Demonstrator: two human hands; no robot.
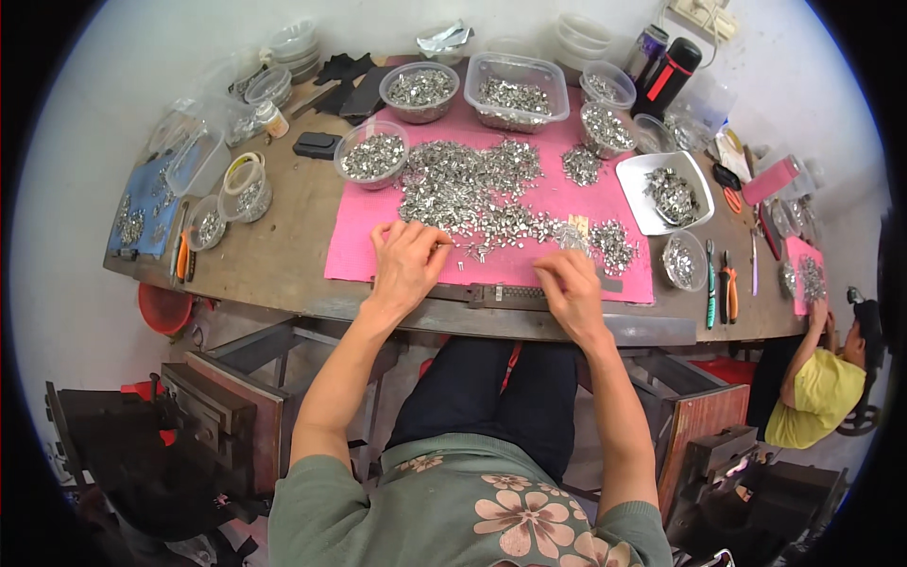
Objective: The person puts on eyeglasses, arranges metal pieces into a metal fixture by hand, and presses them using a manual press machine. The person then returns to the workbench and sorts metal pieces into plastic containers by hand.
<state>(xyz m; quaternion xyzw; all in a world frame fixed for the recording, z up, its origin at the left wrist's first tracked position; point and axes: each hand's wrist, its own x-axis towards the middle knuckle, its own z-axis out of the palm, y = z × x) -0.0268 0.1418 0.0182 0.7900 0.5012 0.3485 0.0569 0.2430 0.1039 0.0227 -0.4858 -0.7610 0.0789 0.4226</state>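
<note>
A broad heap of small shiny metal pieces [463, 184] is spread over a pink cloth [359, 231]. My left hand [406, 260] rests at the heap's near left edge. Its thumb and fingertips are pressed together, and whatever they pinch is too small to name. My right hand [573, 291] is near the cloth's front edge, thumb and forefinger pinched; what lies between them cannot be made out. Between and below the hands, a dark toothed metal strip [515, 294] runs along the table's front edge. A smaller pile of pieces [612, 248] lies beyond my right hand.
Tubs of metal pieces, like the rectangular one [518, 92], line the back. A white tray [628, 194] and orange-handled pliers [728, 293] are on the right. Two bottles [669, 76] stand behind. Another person in a yellow shirt [820, 397] works at far right.
</note>
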